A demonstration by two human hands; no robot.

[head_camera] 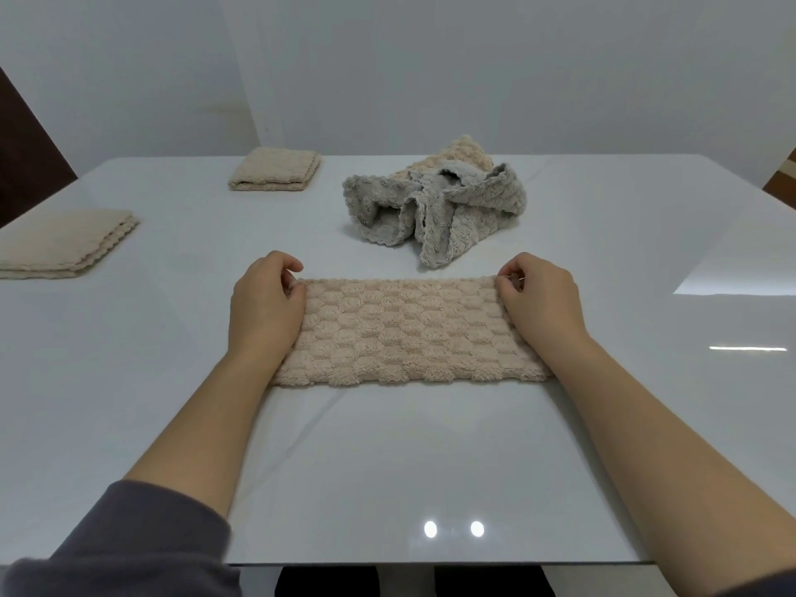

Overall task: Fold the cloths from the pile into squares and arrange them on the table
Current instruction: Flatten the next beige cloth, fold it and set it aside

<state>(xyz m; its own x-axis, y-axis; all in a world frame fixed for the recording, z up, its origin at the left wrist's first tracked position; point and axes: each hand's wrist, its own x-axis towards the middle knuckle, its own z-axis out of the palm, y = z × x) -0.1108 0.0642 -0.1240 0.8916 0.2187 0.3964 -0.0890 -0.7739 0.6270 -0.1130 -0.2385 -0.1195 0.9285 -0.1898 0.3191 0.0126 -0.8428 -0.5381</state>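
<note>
The cloth [413, 333] lies flat as a rectangle on the table [387, 467], with the pile [435, 200] at its 12 o'clock. The left hand [267, 295] pinches its 10 o'clock corner, the right hand [538, 295] its 2 o'clock corner. It looks light, plush and floppy, unlikely to slip; the corners of one short end seem the best hold for the square fold.

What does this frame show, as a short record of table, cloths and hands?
surface: white table
in work: beige cloth, a flat rectangle
left hand: pinches its far left corner
right hand: pinches its far right corner
done: near folded cloth and far folded cloth, at left
pile: crumpled, grey and beige, beyond the beige cloth
</note>
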